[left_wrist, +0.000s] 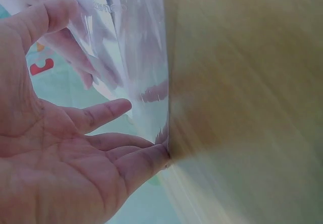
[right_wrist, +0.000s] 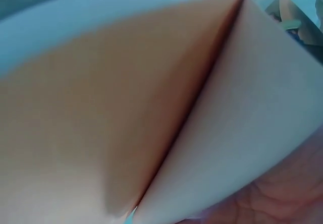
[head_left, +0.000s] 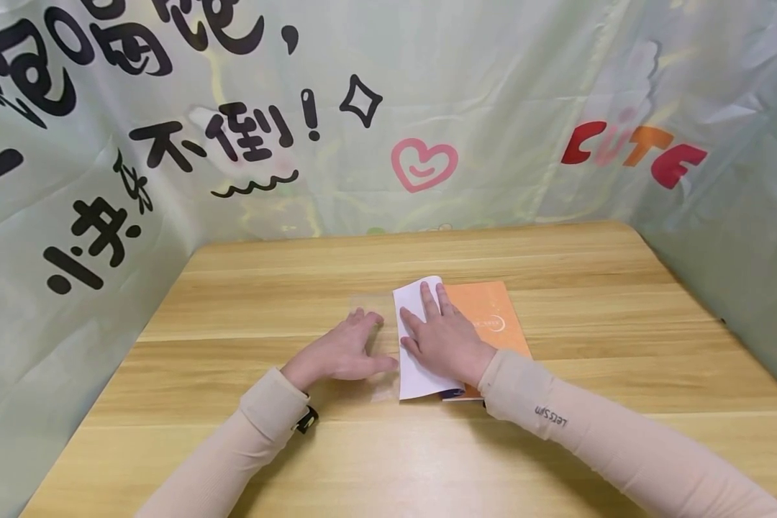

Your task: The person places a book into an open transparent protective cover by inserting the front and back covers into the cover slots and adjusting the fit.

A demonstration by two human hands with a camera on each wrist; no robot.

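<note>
An orange booklet (head_left: 510,316) lies on the table with a white flap (head_left: 419,380) folded over its left part. My right hand (head_left: 443,344) rests on this flap, fingers spread and straight. Clear plastic film (left_wrist: 144,47) extends left from beneath the flap, faint in the head view. Beside it is my left hand (head_left: 346,350), thumb pointing toward the flap and fingers loosely extended. In the left wrist view its lower fingertips are right at the film's edge. The right wrist view shows the white flap (right_wrist: 257,98) raised in a crease against the orange cover (right_wrist: 116,103), with part of my palm below.
The wooden table (head_left: 589,460) spreads out on all sides of the booklet. Behind it and along both sides hangs a pale printed curtain (head_left: 505,108) with dark lettering and a pink heart. A dark band (head_left: 306,419) circles my left wrist.
</note>
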